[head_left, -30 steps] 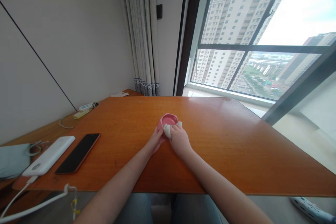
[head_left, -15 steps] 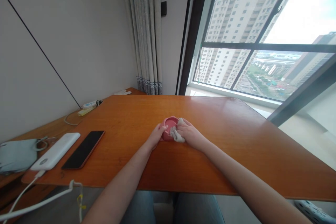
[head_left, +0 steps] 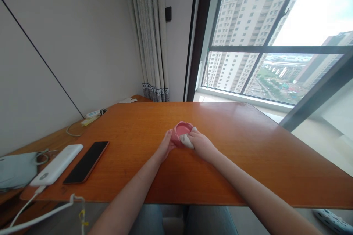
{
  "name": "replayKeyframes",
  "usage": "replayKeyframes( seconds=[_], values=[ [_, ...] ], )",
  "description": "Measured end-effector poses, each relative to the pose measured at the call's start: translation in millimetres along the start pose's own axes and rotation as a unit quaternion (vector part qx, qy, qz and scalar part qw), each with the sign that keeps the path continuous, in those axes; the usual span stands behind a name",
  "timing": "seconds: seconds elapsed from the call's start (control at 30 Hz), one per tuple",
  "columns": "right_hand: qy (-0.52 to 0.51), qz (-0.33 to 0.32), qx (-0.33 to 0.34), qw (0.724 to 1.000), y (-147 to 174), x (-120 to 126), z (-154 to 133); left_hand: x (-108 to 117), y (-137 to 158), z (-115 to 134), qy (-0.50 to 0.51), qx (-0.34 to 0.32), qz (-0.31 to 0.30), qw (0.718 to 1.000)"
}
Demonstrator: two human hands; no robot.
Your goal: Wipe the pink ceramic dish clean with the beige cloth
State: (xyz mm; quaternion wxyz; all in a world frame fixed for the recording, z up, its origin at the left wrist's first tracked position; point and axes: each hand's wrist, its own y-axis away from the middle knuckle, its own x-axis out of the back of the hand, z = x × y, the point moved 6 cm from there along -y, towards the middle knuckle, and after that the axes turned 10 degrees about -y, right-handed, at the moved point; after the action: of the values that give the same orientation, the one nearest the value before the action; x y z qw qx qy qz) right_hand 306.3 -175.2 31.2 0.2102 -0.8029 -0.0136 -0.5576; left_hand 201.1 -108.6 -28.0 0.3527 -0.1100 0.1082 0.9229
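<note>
A small pink dish (head_left: 183, 128) with a wavy rim is held over the middle of the wooden table (head_left: 132, 128). My left hand (head_left: 166, 145) grips the dish along its left side, the thumb up near the rim. In my right hand (head_left: 202, 144) a crumpled white cloth (head_left: 186, 141) is bunched, pressed against the dish's near right side. The fingertips of my right hand are partly hidden by the cloth.
To the left lie a black phone (head_left: 86, 162) and a white power bank (head_left: 57, 165) with a white cable (head_left: 41, 188) plugged in. A pale pouch (head_left: 17, 170) sits beyond them. A power strip (head_left: 93, 114) rests by the wall; the window (head_left: 261, 49) is at right.
The dish has tilted and my left thumb has shifted from inside it to its left edge. The cloth has moved from the dish's inside to its near right outer side.
</note>
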Motion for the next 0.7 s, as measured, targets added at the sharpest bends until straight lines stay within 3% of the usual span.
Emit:
replayKeyframes(
  seconds=[0.1,0.23,0.4,0.57,0.7],
  values=[
    [0.052,0.023,-0.101,0.993,-6,-4,-3,-13,0,0,0.046,-0.032,-0.013,0.998],
    [0.077,0.043,-0.118,0.989,-9,-24,-21,2,-3,-4,0.028,-0.075,0.091,0.993],
    [0.058,0.019,-0.068,0.996,-10,-35,-26,31,-5,5,-0.144,-0.136,0.178,0.964],
    [0.042,-0.031,0.017,0.998,-12,-21,-18,36,-6,11,-0.174,-0.126,0.177,0.960],
    [0.042,-0.067,0.043,0.996,-9,-14,-18,33,-4,16,-0.199,-0.143,0.165,0.955]
  ],
)
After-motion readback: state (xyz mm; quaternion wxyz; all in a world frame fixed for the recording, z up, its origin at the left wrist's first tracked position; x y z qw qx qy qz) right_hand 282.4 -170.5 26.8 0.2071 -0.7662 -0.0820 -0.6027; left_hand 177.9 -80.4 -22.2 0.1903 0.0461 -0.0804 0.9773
